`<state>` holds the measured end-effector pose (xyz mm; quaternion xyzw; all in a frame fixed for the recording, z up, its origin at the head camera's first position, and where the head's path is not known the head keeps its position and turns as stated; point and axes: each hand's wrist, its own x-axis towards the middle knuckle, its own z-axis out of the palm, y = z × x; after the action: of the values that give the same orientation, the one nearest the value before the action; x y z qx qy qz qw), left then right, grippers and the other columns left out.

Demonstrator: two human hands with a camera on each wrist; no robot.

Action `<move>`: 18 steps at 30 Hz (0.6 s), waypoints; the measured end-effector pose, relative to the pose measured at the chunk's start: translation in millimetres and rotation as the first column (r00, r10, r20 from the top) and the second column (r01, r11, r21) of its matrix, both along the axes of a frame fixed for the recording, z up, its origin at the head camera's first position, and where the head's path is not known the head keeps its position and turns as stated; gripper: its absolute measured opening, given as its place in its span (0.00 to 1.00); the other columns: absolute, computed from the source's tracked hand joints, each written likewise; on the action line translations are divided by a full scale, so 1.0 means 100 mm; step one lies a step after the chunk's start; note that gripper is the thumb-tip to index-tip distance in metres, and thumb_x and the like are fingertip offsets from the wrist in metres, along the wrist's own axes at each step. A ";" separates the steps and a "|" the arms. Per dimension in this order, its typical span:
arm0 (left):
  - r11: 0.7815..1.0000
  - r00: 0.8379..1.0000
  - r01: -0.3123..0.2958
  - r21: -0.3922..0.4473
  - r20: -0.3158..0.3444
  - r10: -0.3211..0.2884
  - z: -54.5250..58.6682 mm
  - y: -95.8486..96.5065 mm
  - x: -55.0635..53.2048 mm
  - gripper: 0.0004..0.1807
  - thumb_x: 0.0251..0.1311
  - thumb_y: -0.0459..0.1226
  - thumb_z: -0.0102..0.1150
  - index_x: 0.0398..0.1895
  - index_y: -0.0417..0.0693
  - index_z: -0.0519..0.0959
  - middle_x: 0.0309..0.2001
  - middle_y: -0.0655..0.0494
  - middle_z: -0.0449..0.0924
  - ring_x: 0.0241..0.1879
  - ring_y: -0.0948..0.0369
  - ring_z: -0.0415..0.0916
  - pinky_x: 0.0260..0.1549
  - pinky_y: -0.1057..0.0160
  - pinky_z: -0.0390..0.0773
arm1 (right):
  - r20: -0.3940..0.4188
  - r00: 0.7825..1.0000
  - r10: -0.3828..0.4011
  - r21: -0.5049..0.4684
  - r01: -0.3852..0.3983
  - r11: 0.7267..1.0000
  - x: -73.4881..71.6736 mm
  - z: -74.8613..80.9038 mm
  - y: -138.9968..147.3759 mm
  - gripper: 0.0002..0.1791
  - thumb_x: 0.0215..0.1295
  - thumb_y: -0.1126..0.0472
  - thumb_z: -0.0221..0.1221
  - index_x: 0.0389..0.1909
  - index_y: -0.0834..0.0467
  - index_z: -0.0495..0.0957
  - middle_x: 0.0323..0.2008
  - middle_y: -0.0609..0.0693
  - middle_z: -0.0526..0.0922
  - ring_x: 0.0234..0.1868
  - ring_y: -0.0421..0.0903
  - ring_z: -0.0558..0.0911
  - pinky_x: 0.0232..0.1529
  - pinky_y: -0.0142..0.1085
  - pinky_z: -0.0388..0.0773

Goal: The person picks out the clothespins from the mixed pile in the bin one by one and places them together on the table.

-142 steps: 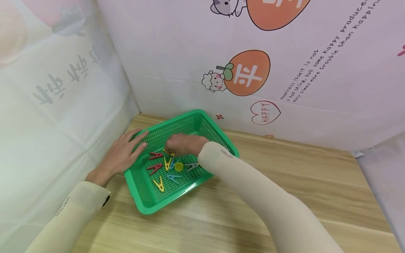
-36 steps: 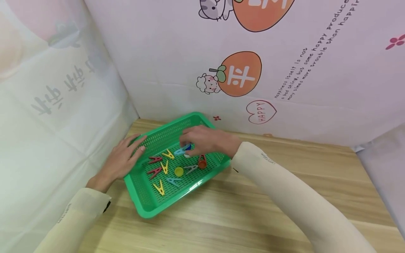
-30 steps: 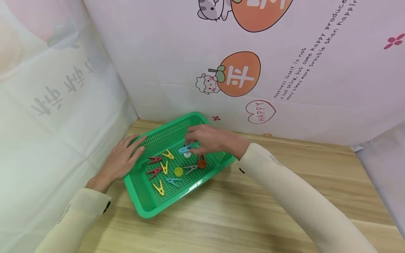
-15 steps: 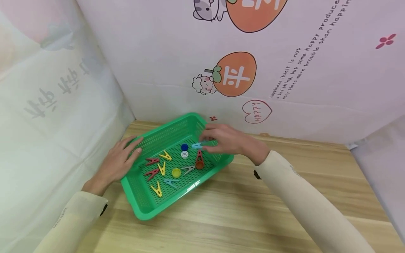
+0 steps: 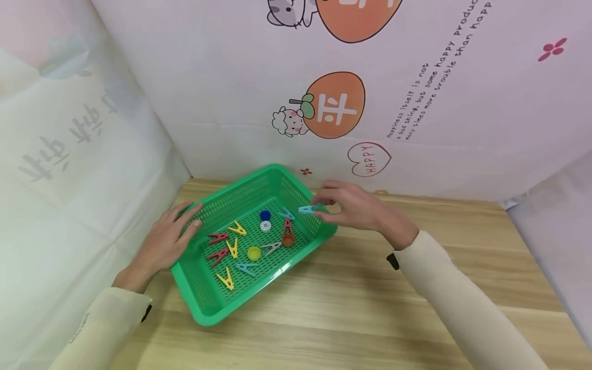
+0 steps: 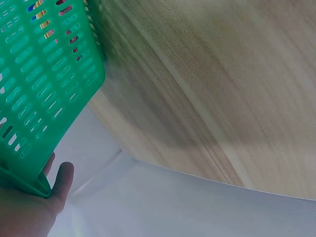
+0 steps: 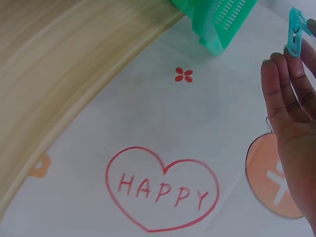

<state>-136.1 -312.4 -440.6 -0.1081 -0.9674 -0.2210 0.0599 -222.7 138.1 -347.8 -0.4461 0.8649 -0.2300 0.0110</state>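
Note:
My right hand [image 5: 353, 208] pinches a light blue clothespin [image 5: 309, 209] between thumb and fingers, over the right end of the green basket [image 5: 252, 300]. In the right wrist view the clothespin [image 7: 295, 32] is at the fingertips, with the other fingers extended. My left hand [image 5: 164, 239] rests on the basket's left rim, its fingers lying fairly straight across the edge. Inside the basket are several clothespins, among them a yellow one [image 5: 226, 279], a red one [image 5: 218, 237], a grey one [image 5: 272, 247] and another light blue one [image 5: 247, 268].
Round caps also lie in the basket: yellow [image 5: 254, 253], blue [image 5: 265, 216], white [image 5: 265, 225] and orange-brown [image 5: 288, 240]. The basket stands on a wooden table [image 5: 370, 308] near the corner of two sheet-covered walls, the printed back wall [image 5: 222, 92] close behind it.
My right hand has moved right, carrying the light blue clothespin from mid-basket to over the right end. The blue and white caps now show fully. My left hand stays on the rim.

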 end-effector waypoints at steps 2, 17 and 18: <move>1.000 1.000 0.000 0.000 0.000 0.000 0.01 0.00 0.01 0.31 0.88 0.51 0.42 0.85 0.49 0.65 0.83 0.35 0.60 0.78 0.30 0.60 0.70 0.22 0.62 | -0.009 1.000 -0.015 -0.010 0.015 1.000 0.01 -0.01 0.06 0.11 0.71 0.57 0.72 0.49 0.56 0.91 0.45 0.49 0.87 0.45 0.46 0.88 0.49 0.44 0.90; 1.000 1.000 0.005 -0.007 -0.014 -0.006 -0.01 0.02 0.00 0.31 0.88 0.50 0.43 0.85 0.48 0.65 0.82 0.34 0.61 0.77 0.29 0.61 0.69 0.21 0.63 | -0.030 0.984 -0.178 -0.042 0.177 0.983 0.04 -0.18 0.61 0.12 0.69 0.60 0.74 0.51 0.58 0.91 0.43 0.50 0.87 0.43 0.47 0.88 0.45 0.47 0.89; 1.000 1.000 0.004 -0.007 -0.012 -0.004 0.00 0.02 0.00 0.31 0.88 0.50 0.43 0.85 0.48 0.65 0.82 0.34 0.61 0.77 0.29 0.61 0.69 0.21 0.63 | -0.027 0.982 -0.185 -0.042 0.184 0.982 0.04 -0.19 0.64 0.12 0.70 0.59 0.74 0.51 0.58 0.91 0.43 0.50 0.87 0.44 0.47 0.88 0.46 0.48 0.89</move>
<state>-135.8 -310.6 -440.9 -0.1118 -0.9676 -0.2170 0.0649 -218.2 202.0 -366.9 -0.3674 0.8980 -0.2400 -0.0323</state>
